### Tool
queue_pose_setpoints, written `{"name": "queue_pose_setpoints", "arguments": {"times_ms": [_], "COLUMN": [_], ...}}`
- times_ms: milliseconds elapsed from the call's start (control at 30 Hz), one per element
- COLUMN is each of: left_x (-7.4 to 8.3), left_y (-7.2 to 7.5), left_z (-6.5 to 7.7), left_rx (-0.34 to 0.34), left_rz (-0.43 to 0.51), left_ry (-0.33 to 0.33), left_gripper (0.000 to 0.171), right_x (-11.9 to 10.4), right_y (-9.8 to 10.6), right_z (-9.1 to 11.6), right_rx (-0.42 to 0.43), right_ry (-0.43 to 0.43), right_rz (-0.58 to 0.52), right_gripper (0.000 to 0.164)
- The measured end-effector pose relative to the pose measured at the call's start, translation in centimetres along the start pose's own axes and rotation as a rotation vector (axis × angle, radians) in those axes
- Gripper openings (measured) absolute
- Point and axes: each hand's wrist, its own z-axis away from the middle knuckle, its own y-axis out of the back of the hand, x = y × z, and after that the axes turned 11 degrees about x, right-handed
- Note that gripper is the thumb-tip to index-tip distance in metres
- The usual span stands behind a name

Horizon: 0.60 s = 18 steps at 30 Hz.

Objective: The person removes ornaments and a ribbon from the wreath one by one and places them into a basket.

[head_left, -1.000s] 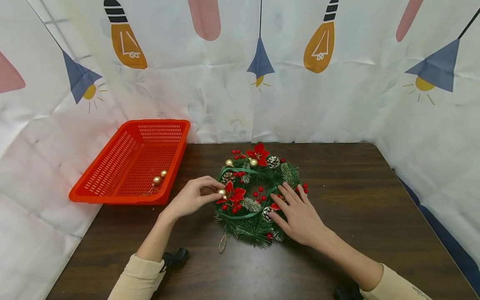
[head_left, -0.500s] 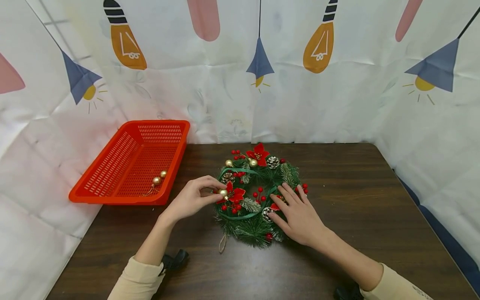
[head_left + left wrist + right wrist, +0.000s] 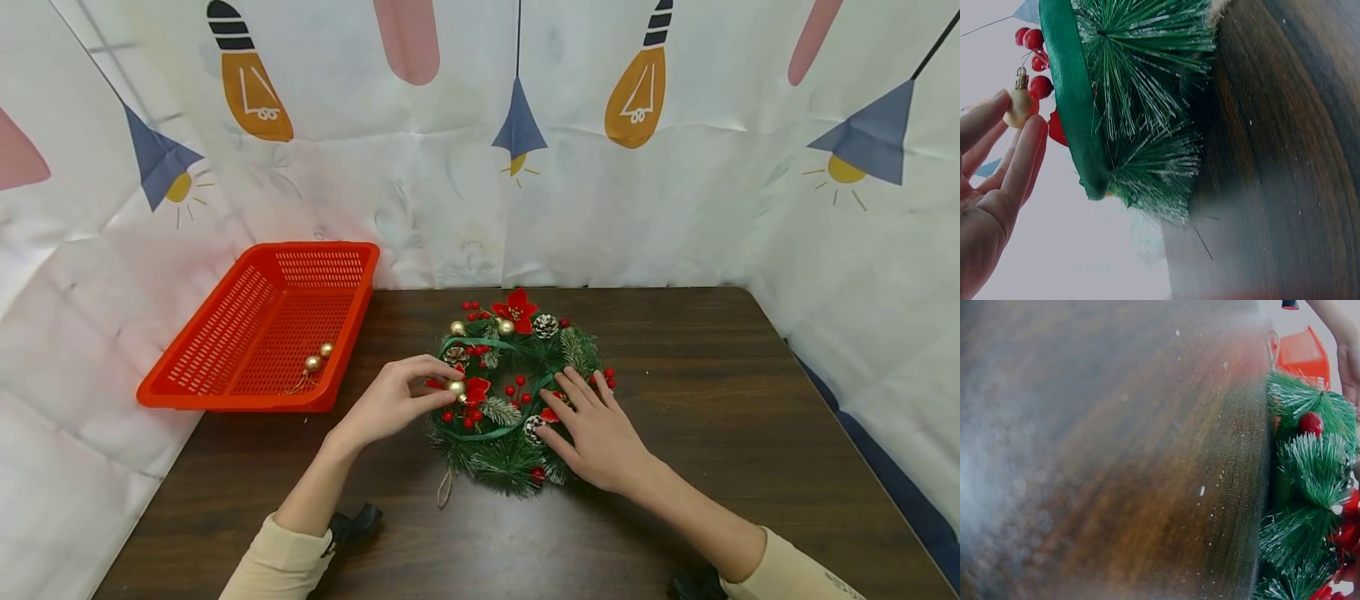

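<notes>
A green Christmas wreath [image 3: 506, 462] lies on the table, trimmed with red flowers, red berries and pine cones. My left hand [image 3: 397, 400] pinches a small gold ball ornament [image 3: 456, 388] between thumb and fingertips, over the wreath's left side by a red flower [image 3: 477, 390]. In the left wrist view that gold ball [image 3: 1021, 109] has its cap upward, close to red berries [image 3: 1040, 87] and a green ribbon band [image 3: 1072, 81]. My right hand [image 3: 600, 437] rests on the wreath's right side with fingers spread, beside a snowy pine cone [image 3: 535, 429].
A red plastic basket [image 3: 247, 333] stands at the back left, with two gold balls [image 3: 312, 363] inside. Two more gold balls sit on the wreath's upper left. A twine loop [image 3: 445, 489] sticks out toward the front over the dark wooden table [image 3: 720, 400]. Behind hangs a printed curtain.
My left hand has shifted slightly to the right with the gold ball, further over the red flower. The right hand stays in place on the wreath.
</notes>
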Motion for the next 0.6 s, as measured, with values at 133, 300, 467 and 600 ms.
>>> {"name": "queue_pose_setpoints", "arguments": {"times_ms": [133,300,467,600], "left_x": [0.2,0.6,0.9,1.3], "left_y": [-0.5,-1.0,-1.4,-1.6], "left_z": [-0.1,-0.3,-0.3,-0.4], "left_rx": [0.011,0.004,-0.011,-0.023], "left_rz": [-0.043,-0.064,-0.061,-0.059], "left_ry": [-0.031,-0.054,-0.054,-0.064], "left_gripper": [0.027,0.027,0.024,0.024], "right_x": [0.0,0.0,0.0,0.0], "right_y": [0.0,0.1,0.2,0.2], "right_z": [0.0,0.0,0.0,0.0], "right_rx": [-0.003,-0.006,-0.014,-0.018], "right_ry": [-0.002,0.0,0.003,0.001], "right_rz": [0.001,0.005,0.017,0.021], "right_gripper": [0.062,0.062,0.061,0.062]}}
